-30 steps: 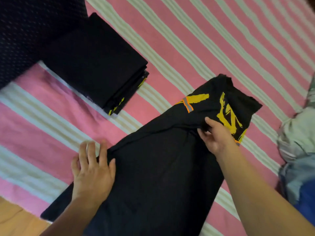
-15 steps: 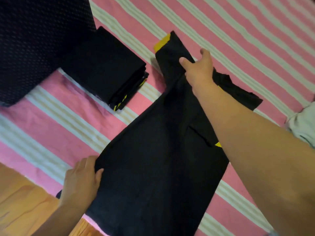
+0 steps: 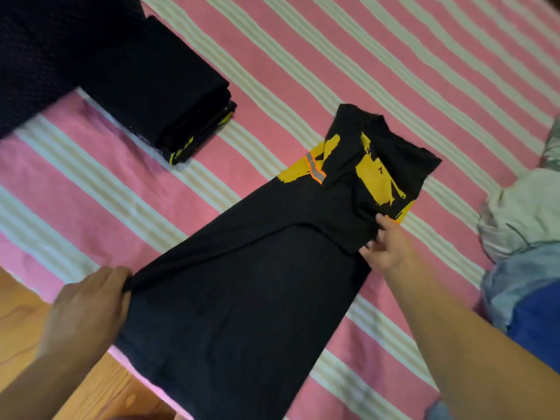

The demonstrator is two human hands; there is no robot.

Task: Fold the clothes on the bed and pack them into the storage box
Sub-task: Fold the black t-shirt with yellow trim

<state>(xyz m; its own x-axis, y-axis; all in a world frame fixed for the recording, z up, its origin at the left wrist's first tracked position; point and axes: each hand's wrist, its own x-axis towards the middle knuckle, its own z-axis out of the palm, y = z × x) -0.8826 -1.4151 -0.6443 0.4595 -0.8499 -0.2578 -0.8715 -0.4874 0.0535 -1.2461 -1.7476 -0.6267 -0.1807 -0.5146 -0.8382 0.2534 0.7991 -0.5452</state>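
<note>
Gripping long black yellow-printed garment [image 3: 242, 298]: left hand [image 3: 88, 307], right hand [image 3: 391, 247].

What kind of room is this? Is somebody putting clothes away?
Probably a bedroom. A pink striped bedsheet covers the bed, a stack of folded dark clothes sits on it, and two hands are folding a black and yellow garment. More unfolded clothes wait at the right.

Covered by a pink sheet [image 3: 303, 56] with pale white-and-beige stripes running diagonally across the whole bed. Bordered at the lower left by a warm wooden floor [image 3: 21, 322] (grain visible, edge of the sheet hanging over it). Lit softly and evenly, without hard shadows.
</note>
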